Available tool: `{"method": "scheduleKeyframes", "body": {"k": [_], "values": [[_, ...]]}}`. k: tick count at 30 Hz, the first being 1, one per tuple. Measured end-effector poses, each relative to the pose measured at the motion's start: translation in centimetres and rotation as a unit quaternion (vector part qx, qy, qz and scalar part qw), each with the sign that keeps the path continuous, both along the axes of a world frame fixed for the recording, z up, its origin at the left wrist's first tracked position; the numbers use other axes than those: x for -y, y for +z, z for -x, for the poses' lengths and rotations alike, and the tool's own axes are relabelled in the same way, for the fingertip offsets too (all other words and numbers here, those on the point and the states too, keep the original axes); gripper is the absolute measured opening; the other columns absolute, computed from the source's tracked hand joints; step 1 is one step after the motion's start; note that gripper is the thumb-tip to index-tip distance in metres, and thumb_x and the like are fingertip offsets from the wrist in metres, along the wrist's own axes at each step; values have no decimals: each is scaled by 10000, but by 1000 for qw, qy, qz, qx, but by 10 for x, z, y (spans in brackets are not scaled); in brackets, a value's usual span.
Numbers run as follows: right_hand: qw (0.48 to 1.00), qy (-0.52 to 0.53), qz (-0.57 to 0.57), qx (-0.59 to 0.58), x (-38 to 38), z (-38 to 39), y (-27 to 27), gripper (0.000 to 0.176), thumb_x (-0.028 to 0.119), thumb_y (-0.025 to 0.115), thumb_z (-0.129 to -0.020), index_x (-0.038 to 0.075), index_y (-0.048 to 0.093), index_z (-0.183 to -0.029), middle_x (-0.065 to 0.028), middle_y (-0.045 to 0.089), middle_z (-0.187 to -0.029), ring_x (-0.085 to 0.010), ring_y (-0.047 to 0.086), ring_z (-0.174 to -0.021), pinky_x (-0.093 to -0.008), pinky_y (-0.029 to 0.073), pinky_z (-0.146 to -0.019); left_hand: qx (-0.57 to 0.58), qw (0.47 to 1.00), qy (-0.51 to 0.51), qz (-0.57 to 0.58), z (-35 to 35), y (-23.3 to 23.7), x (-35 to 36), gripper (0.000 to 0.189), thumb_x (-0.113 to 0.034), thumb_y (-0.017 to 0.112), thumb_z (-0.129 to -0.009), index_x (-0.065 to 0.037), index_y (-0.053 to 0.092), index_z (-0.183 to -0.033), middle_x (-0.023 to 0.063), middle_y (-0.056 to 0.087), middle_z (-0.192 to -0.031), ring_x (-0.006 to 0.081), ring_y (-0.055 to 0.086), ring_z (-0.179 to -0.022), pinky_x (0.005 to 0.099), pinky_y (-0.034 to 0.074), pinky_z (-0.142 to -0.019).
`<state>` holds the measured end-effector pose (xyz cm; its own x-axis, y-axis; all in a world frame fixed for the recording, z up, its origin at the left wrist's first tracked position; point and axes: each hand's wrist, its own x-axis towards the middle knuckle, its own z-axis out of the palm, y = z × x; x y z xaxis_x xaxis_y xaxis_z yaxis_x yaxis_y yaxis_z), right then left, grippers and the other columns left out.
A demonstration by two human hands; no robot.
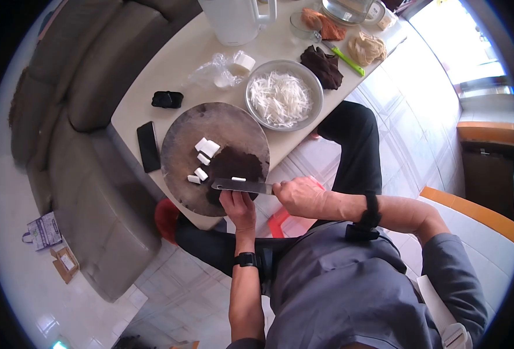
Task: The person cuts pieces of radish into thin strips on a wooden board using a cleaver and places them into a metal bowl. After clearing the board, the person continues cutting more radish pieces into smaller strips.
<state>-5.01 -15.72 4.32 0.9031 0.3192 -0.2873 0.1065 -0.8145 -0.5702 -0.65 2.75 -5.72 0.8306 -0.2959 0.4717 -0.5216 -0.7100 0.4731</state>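
Note:
A round wooden chopping board (181, 145) lies on the table, with a dark wet patch at its right. Several white chunks (209, 148) rest on its left half. My right hand (300, 196) grips the handle of a cleaver (242, 185), whose blade lies across the board's lower part. Just below the blade is my left hand (238, 206), fingertips at its edge; what they hold, if anything, is hidden. A small white piece (238, 179) shows along the blade's far side. Behind the board, a metal bowl (317, 104) holds white shreds (280, 99).
A phone (148, 146) and a black object (167, 99) lie left of the board. Beyond are a plastic bag (213, 71), a white jug (231, 23), dark cloth (322, 67), a green-handled tool (348, 61) and a glass pot (350, 10). A sofa (97, 192) stands left.

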Motion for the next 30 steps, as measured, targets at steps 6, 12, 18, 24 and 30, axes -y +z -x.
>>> {"method": "scheduleKeyframes", "body": {"k": [6,12,18,24,30], "values": [[1000,-3,18,-1,-2,0,9,188,65,503,-756,-35,510,-915,-156,602,-721,-336,616,-593,-441,462,-535,-6,1000,-11,-16,0,-1,-3,232,-34,550,-831,16,536,-1056,229,517,-999,416,509,-890,478,427,-756],[1000,4,21,-1,-2,-1,12,196,39,560,-702,-62,490,-855,-217,606,-726,-368,637,-648,-425,506,-565,-6,1000,-18,-24,1,0,-3,225,-70,529,-850,11,531,-1060,233,509,-1002,423,501,-888,493,416,-761],[1000,10,17,22,0,-1,6,178,42,517,-739,-57,498,-886,-168,594,-697,-328,627,-590,-414,484,-526,-19,1000,-13,-20,1,0,-3,218,-64,533,-847,16,534,-1050,240,507,-1012,426,500,-893,488,417,-764],[1000,26,8,10,5,-8,3,186,36,536,-717,-53,513,-879,-172,593,-669,-339,622,-585,-422,482,-521,-6,1000,-2,-13,0,1,0,190,-29,564,-817,9,568,-1003,192,526,-1001,393,521,-903,473,433,-768],[999,16,-27,-12,6,-16,7,154,28,581,-670,-55,550,-796,-212,606,-633,-379,634,-631,-444,502,-552,-2,1000,4,-4,0,1,1,190,-14,583,-809,5,582,-998,175,540,-1011,367,532,-920,447,438,-779]]}}
